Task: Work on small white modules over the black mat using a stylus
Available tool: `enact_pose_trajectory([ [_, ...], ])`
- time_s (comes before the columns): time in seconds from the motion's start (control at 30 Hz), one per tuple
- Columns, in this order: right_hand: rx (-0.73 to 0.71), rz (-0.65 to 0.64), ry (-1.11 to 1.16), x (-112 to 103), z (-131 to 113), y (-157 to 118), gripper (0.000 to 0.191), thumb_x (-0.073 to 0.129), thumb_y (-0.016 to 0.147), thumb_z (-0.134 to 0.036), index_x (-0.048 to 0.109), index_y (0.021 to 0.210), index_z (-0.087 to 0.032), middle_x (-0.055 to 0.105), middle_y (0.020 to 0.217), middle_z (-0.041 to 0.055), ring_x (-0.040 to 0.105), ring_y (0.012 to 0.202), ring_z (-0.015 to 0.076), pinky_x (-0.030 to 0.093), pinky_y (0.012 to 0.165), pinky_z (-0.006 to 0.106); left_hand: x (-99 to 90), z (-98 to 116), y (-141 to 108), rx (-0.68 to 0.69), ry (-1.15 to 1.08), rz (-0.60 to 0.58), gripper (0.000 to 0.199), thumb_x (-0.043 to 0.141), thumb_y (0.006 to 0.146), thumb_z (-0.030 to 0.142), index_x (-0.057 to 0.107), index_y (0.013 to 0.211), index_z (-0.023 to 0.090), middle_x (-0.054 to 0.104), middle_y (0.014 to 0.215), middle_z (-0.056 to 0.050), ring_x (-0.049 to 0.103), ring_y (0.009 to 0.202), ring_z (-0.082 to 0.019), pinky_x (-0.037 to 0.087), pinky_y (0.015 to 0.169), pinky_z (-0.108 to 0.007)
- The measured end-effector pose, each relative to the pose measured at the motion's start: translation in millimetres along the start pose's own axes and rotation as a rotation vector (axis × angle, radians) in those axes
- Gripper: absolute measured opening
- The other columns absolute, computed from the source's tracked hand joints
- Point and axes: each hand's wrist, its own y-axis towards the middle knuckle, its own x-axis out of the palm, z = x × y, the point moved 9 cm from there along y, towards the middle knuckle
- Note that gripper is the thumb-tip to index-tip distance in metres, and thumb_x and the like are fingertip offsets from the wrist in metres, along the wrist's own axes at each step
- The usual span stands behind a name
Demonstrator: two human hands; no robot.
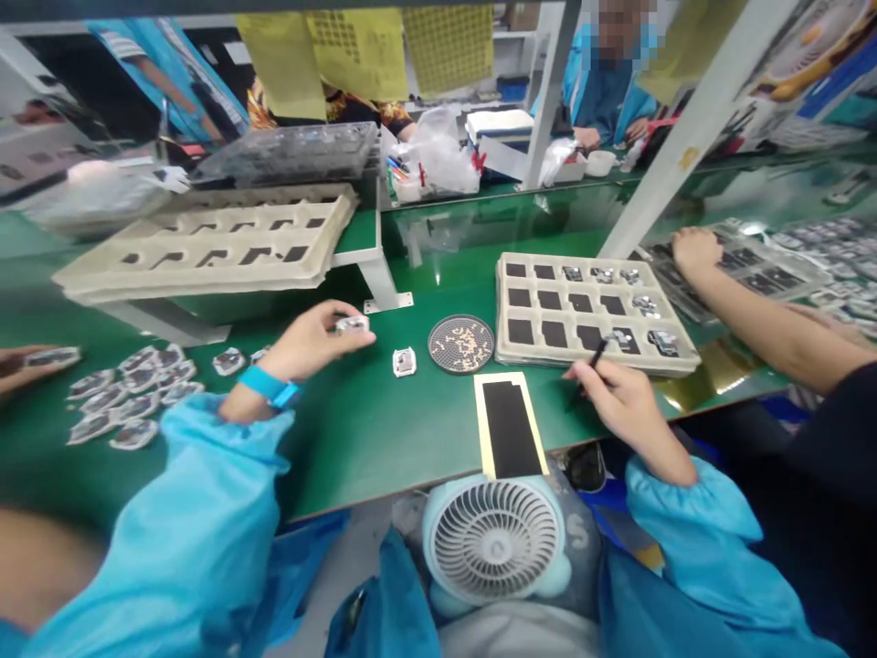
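My left hand (308, 343) pinches a small silver part (352, 323) above the green bench. My right hand (617, 397) grips black tweezers (590, 363) whose tip points at the front edge of a beige compartment tray (589, 358) holding several silver parts. A second small part (404, 363) lies flat on the bench between my hands. Beside it sits a round dark dish (461, 344) of tiny pieces. A black strip on a yellow backing (511, 425) lies near the bench's front edge. Both my sleeves are blue.
A pile of loose parts (130, 397) lies at the left, with another person's fingers (27, 361) next to it. A raised empty beige tray (206, 247) stands at the back left. A co-worker's arm (754, 311) reaches over trays at the right. A white fan (494, 539) sits below me.
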Motion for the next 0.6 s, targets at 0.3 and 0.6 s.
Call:
enact_pose_trajectory([
  [0.3, 0.22, 0.028, 0.584, 52.8, 0.8, 5.1, 0.029, 0.079, 0.082, -0.048, 0.072, 0.088, -0.02, 0.073, 0.075, 0.0032, 0.069, 0.061, 0.0167, 0.06, 0.058, 0.029, 164.4, 89.4, -73.1, 0.118, -0.467, -0.805, 0.035, 0.08, 0.08, 0.035, 0.067, 0.108, 0.016, 0.069, 0.093, -0.005, 0.064, 0.082, -0.015, 0.05, 0.076, -0.028],
  [0.6, 0.148, 0.032, 0.354, 55.5, 3.9, -0.1, 0.023, 0.074, 0.088, -0.043, 0.075, 0.092, -0.02, 0.076, 0.09, 0.0056, 0.071, 0.07, 0.0175, 0.059, 0.065, 0.03, 190.9, 59.8, -73.5, 0.197, -0.325, -0.548, 0.022, 0.062, 0.093, 0.031, 0.066, 0.11, 0.016, 0.069, 0.087, -0.004, 0.064, 0.077, -0.016, 0.05, 0.07, -0.027],
])
